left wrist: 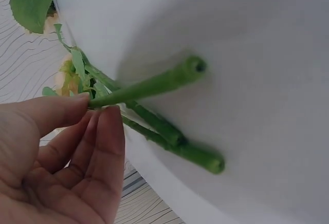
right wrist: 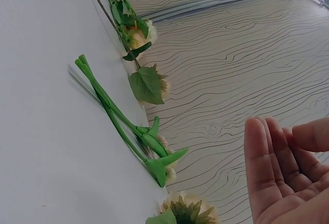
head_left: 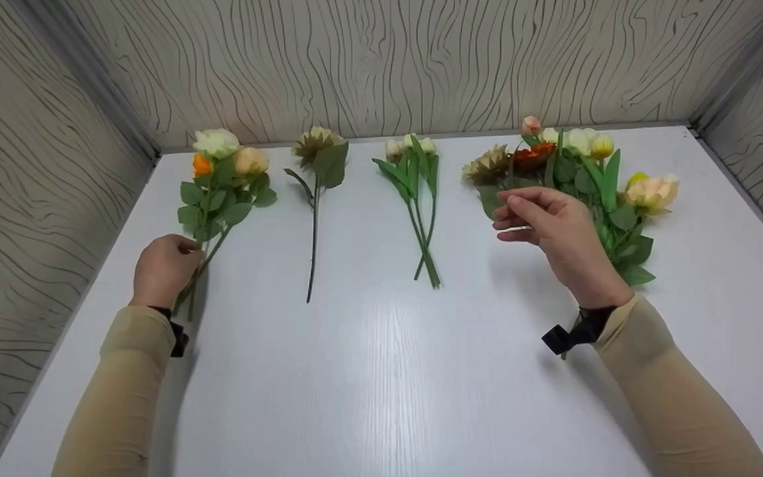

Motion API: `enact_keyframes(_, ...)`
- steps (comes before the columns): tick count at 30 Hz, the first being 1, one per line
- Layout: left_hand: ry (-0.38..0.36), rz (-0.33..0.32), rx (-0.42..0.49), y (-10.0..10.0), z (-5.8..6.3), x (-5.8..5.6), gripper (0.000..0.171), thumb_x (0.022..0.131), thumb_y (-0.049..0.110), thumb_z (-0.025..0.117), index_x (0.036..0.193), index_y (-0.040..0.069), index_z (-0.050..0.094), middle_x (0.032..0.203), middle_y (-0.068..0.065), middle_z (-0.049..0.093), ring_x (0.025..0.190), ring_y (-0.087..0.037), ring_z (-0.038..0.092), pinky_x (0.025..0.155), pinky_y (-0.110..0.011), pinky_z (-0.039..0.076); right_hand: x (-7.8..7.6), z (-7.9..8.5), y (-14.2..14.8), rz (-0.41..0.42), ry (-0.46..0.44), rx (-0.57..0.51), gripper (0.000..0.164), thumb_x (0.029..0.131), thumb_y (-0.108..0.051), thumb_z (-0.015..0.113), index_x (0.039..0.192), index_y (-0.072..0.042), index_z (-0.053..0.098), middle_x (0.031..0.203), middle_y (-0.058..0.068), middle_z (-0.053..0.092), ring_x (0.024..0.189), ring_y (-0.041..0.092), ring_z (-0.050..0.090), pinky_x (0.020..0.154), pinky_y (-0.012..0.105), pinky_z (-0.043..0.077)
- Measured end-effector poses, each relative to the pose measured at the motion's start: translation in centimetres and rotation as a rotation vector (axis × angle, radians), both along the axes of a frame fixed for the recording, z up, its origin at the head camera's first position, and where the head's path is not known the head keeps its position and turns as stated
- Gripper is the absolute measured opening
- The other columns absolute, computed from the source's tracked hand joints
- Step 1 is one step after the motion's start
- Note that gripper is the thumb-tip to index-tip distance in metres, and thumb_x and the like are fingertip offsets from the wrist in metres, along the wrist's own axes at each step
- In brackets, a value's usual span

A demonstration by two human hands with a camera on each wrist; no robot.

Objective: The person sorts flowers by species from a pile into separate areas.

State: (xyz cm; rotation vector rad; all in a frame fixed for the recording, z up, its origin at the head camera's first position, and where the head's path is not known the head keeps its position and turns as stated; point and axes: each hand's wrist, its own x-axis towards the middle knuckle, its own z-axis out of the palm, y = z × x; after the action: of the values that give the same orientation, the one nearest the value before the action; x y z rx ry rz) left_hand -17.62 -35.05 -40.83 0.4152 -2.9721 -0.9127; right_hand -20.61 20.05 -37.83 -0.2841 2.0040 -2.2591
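My left hand is at the far left. Thumb and fingertips pinch a green flower stem, its cut end tilted up off the table in the left wrist view. Two more stems lie crossed beside it. They belong to a group with a white flower, an orange flower and a peach flower; which bloom the pinched stem bears I cannot tell. Holding nothing, my right hand hovers with loosely bent fingers before a large mixed bunch, partly hiding its leaves and stems.
A single pale flower with a long brown stem lies right of the left group. Several white tulips with crossed green stems lie mid-table. Wood-grain panels wall in the white table at the back and sides.
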Motion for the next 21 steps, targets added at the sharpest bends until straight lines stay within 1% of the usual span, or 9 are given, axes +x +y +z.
enact_keyframes(4,0.003,0.005,0.007,0.0,0.2,0.2,0.040,0.102,0.017,0.058,0.128,-0.013,0.061,0.119,-0.030,0.063,0.098,-0.038,0.061,0.079,-0.047,0.053,0.0,-0.2,-0.1,-0.001,0.001,0.041,0.039,0.100,-0.026,0.070,0.125,0.004,0.066,0.110,0.022,0.069,0.096,0.029,0.071,0.084,0.037,0.060)
enact_keyframes(7,0.019,0.008,-0.011,0.3,0.5,0.3,0.046,0.103,0.020,0.059,0.134,-0.013,0.056,0.122,-0.031,0.061,0.104,-0.041,0.060,0.084,-0.052,0.052,-0.1,-0.4,-0.2,0.001,0.011,0.101,0.038,0.100,-0.026,0.069,0.124,0.003,0.067,0.109,0.019,0.070,0.096,0.028,0.071,0.084,0.037,0.060)
enact_keyframes(9,0.055,-0.005,-0.036,0.8,0.9,0.2,0.048,0.103,0.021,0.059,0.137,-0.013,0.054,0.125,-0.032,0.058,0.108,-0.044,0.058,0.088,-0.055,0.051,-0.2,-0.5,-0.1,0.001,0.023,0.158,0.037,0.101,-0.028,0.068,0.124,0.002,0.068,0.110,0.018,0.070,0.097,0.027,0.070,0.084,0.036,0.060)
enact_keyframes(11,0.098,-0.030,-0.057,1.8,1.2,0.0,0.049,0.103,0.021,0.061,0.139,-0.012,0.053,0.127,-0.033,0.056,0.113,-0.046,0.056,0.092,-0.059,0.049,-0.3,-0.6,0.1,0.000,0.029,0.215,0.038,0.101,-0.030,0.067,0.124,0.001,0.067,0.113,0.019,0.070,0.099,0.027,0.070,0.084,0.035,0.060)
enact_keyframes(14,0.172,-0.087,-0.091,4.2,1.7,-0.4,0.049,0.102,0.021,0.063,0.140,-0.009,0.054,0.133,-0.032,0.053,0.121,-0.048,0.053,0.099,-0.062,0.045,-0.5,-0.6,0.9,-0.025,0.015,0.277,0.040,0.101,-0.033,0.066,0.126,-0.001,0.067,0.116,0.021,0.069,0.103,0.030,0.069,0.085,0.034,0.060)
enact_keyframes(17,0.230,-0.168,-0.109,7.5,2.1,-0.8,0.048,0.102,0.022,0.065,0.142,-0.003,0.055,0.140,-0.027,0.052,0.129,-0.045,0.049,0.105,-0.062,0.041,-0.9,-0.4,2.4,-0.077,-0.012,0.330,0.042,0.102,-0.034,0.066,0.127,-0.001,0.066,0.114,0.017,0.070,0.103,0.028,0.068,0.084,0.033,0.059)
enact_keyframes(19,0.269,-0.242,-0.118,10.1,2.3,-0.8,0.048,0.102,0.023,0.066,0.143,0.001,0.056,0.142,-0.023,0.052,0.131,-0.043,0.048,0.106,-0.059,0.042,-1.2,-0.3,3.5,-0.119,-0.021,0.396,0.042,0.102,-0.035,0.065,0.127,-0.001,0.066,0.111,0.013,0.071,0.100,0.024,0.069,0.081,0.031,0.059)
enact_keyframes(21,0.300,-0.328,-0.127,12.9,2.4,-0.6,0.047,0.101,0.024,0.067,0.142,0.004,0.057,0.142,-0.019,0.054,0.132,-0.039,0.048,0.106,-0.055,0.043,-1.5,-0.2,4.7,-0.139,-0.033,0.487,0.043,0.103,-0.037,0.063,0.128,-0.001,0.065,0.109,0.010,0.071,0.097,0.022,0.068,0.079,0.030,0.059)
